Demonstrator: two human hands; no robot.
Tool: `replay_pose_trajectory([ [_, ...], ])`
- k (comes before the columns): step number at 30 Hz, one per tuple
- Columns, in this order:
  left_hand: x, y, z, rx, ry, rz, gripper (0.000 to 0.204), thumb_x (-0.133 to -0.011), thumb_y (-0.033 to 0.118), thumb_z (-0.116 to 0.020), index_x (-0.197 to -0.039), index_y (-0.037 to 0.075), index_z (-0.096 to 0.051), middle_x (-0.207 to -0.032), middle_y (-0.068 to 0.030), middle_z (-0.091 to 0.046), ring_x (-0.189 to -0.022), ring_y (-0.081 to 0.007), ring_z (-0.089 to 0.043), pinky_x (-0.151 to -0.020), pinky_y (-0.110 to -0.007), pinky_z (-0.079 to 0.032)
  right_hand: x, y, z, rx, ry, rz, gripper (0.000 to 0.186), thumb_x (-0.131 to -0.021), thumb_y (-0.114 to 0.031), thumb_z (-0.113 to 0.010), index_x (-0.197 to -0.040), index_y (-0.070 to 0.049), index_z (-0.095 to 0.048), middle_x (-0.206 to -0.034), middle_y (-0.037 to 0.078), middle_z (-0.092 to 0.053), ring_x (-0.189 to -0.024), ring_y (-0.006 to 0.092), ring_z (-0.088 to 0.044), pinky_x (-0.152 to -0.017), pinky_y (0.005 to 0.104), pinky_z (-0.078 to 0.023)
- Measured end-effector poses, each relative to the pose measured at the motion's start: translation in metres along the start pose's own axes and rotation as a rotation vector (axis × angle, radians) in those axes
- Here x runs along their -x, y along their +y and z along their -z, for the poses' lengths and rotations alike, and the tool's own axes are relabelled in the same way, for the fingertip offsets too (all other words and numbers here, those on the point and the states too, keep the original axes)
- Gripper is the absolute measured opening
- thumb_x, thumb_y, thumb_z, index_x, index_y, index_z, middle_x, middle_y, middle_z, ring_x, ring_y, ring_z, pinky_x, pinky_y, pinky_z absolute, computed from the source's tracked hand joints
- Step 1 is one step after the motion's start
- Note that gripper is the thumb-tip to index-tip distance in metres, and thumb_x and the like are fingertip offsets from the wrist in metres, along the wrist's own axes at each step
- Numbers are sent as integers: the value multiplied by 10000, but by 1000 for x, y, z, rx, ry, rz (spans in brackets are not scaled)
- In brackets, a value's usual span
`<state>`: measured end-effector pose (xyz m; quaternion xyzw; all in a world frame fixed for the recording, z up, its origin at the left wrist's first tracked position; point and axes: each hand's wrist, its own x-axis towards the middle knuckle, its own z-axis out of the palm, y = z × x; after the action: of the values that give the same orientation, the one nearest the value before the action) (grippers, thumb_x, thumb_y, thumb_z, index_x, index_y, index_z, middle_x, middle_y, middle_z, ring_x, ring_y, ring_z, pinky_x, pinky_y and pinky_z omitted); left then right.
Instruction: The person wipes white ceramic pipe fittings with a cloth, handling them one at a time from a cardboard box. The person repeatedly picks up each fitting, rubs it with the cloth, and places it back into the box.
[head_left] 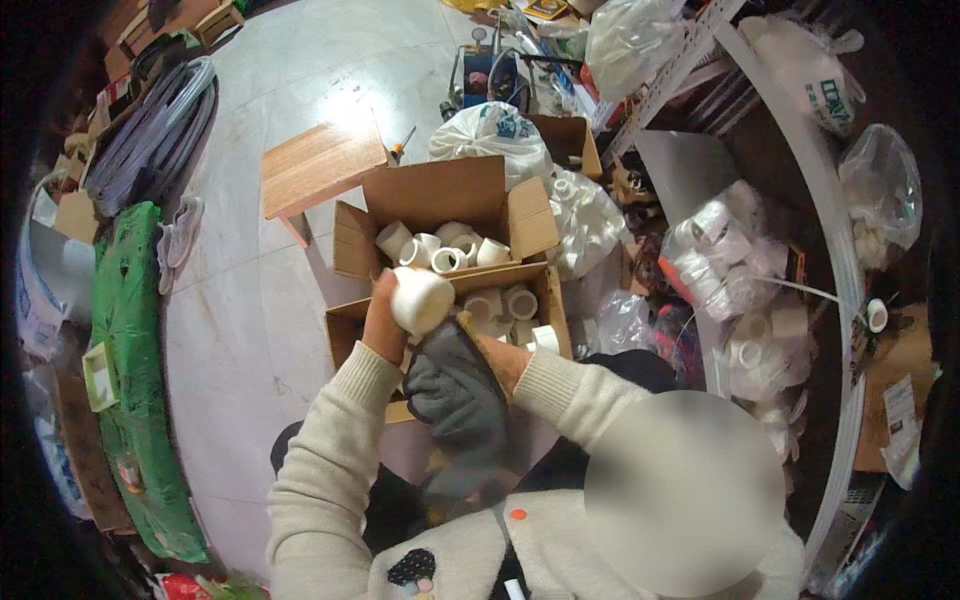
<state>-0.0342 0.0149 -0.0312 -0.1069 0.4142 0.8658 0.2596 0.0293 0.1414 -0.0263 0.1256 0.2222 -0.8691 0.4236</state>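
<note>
My left hand (382, 318) is closed round a white plastic pipe fitting (421, 298), held up above the nearer cardboard box (345, 325). In my right hand (508, 362) is a dark grey cloth (450, 385), its upper end close against the fitting and the rest hanging between my knees. The fingers of my right hand are mostly hidden by the cloth. Several white pipe fittings (521, 301) lie in the nearer box. Just beyond it, the open farther cardboard box (435, 190) holds several more white fittings (448, 260).
A small wooden stool (325, 165) stands beyond the boxes to the left, with a screwdriver (404, 143) by it. White plastic bags (492, 140) sit behind the boxes. On the right is a metal shelf (800, 130) with bagged fittings (765, 350). A green wrapped bundle (130, 380) lies left.
</note>
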Motion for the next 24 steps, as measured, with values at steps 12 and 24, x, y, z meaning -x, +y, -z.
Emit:
replay_pose_trajectory([
  [12, 2, 17, -6, 386, -418, 104, 540, -773, 501, -433, -1002, 13, -469, -906, -95, -525, -851, -193, -533, -757, -286, -447, 24, -59, 5, 1057, 214, 794, 362, -650, -144, -696, -949, -35, -523, -881, 65, -581, -810, 166, -563, -724, 258, -455],
  [24, 0, 13, -8, 12, -245, 18, 534, -799, 504, -373, -942, 5, -500, -827, -101, -569, -768, -179, -570, -694, -289, -480, 21, -41, 14, 1812, 316, 966, 401, -685, -130, -634, -1049, -37, -493, -965, 117, -549, -869, 225, -533, -778, 300, -440],
])
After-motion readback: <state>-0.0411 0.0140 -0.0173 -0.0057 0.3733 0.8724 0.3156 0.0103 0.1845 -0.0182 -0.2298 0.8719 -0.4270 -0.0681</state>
